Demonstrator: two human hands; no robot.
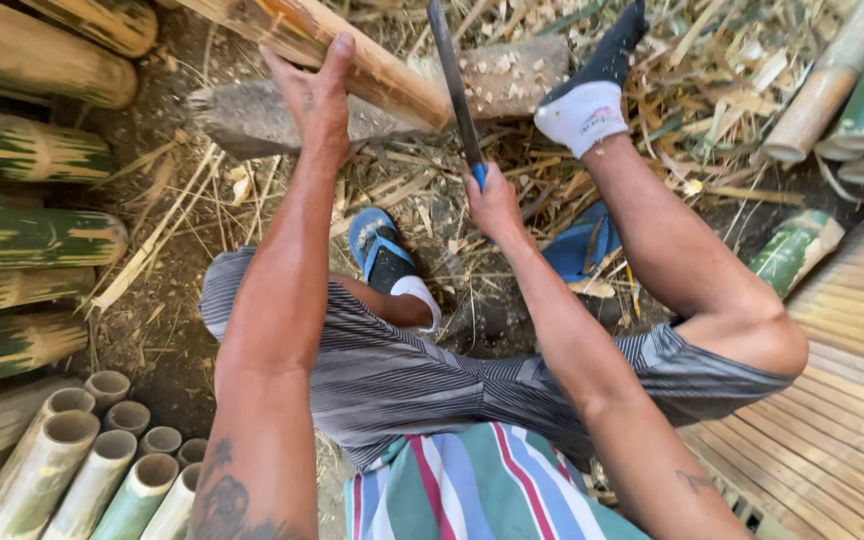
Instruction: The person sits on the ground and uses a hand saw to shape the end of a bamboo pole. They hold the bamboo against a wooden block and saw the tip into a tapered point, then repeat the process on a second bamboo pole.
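My left hand [317,95] grips a thick, peeled bamboo piece [352,50] that lies slanted across a grey stone block [512,75]. My right hand [492,200] is closed on the blue handle of a long dark blade [452,80], which points upward past the end of the bamboo piece and over the block. My right foot in a white and dark sock [592,95] rests beside the block. My left foot in a blue sandal [382,255] is tucked under my leg.
Green bamboo poles [22,235] are stacked at left, cut hollow tubes [102,465] at lower left, and more poles [852,80] at upper right. Shavings and splinters litter the dirt. A slatted bamboo platform [842,400] lies at right. A second blue sandal [577,245] sits loose.
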